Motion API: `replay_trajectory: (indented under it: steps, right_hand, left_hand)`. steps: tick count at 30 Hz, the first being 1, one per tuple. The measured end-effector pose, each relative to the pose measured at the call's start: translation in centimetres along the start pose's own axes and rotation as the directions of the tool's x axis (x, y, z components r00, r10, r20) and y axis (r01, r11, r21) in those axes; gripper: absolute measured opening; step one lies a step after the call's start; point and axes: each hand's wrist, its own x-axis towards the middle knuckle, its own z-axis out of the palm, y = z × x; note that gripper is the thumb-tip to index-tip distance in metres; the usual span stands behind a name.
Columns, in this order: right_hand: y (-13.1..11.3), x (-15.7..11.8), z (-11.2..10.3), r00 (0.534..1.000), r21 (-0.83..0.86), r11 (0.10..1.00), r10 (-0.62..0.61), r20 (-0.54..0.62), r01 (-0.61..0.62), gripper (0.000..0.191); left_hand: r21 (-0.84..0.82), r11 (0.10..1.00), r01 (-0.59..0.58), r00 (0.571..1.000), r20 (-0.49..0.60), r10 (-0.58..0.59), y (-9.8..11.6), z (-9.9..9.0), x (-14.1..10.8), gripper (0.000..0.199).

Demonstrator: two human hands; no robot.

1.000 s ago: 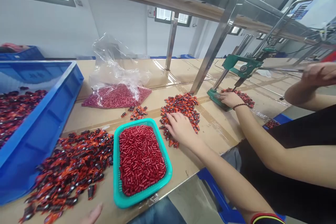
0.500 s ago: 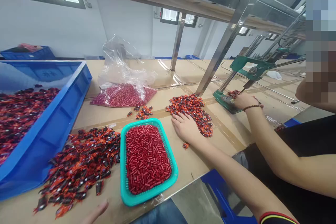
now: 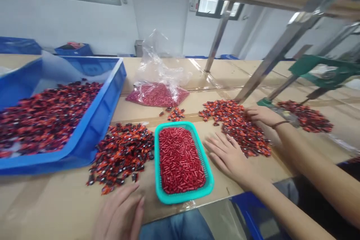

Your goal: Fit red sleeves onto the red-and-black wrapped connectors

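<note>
My left hand (image 3: 119, 213) is at the bottom left, blurred, its fingers apart and nothing seen in it. It is nearest to a pile of small orange-and-black pieces (image 3: 120, 153), just beyond its fingertips. A green plastic basket (image 3: 209, 189) full of short red tubes (image 3: 181, 159) sits between my hands. To the basket's right, my right hand (image 3: 232, 159) is held palm down, fingers spread and slightly blurred, holding nothing visible. Its fingertips point towards the basket's right rim. Another pile of orange-and-black pieces (image 3: 249, 135) lies just beyond my right hand.
A co-worker's hand (image 3: 263, 116) touches the right pile, near a green hand press (image 3: 323, 71). A blue crate (image 3: 112, 90) with similar pieces stands left. Behind the basket lies a clear bag (image 3: 160, 93) of red tubes. Metal posts (image 3: 270, 60) rise from the cardboard-covered table.
The view has swung left. My left hand has come further into view, and my right hand has drawn off the right pile towards the basket. The co-worker's hand has moved from the press to that pile.
</note>
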Motion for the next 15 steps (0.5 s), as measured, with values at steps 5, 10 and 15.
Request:
replay_trajectory:
  steps: [5, 10, 15]
  right_hand:
    - [1.5, -1.3, 1.6, 0.99, 0.038, 0.999, -0.023, -0.137, 0.029, 0.04]
    - [3.6, -0.4, 0.3, 0.971, 0.064, 0.998, 0.017, -0.24, -0.001, 0.036]
    - [-2.1, 1.7, -3.4, 0.96, 0.235, 0.955, -0.121, -0.251, 0.182, 0.028]
  left_hand:
    - [0.185, 0.982, 0.038, 0.991, 0.121, -0.061, 0.2, 0.1, 2.2, 0.018]
    - [0.284, 0.958, 0.043, 0.982, 0.162, -0.092, -0.8, 0.9, 2.2, 0.017]
    - [0.297, 0.952, 0.068, 0.972, 0.196, -0.13, -0.4, 1.9, 3.1, 0.015]
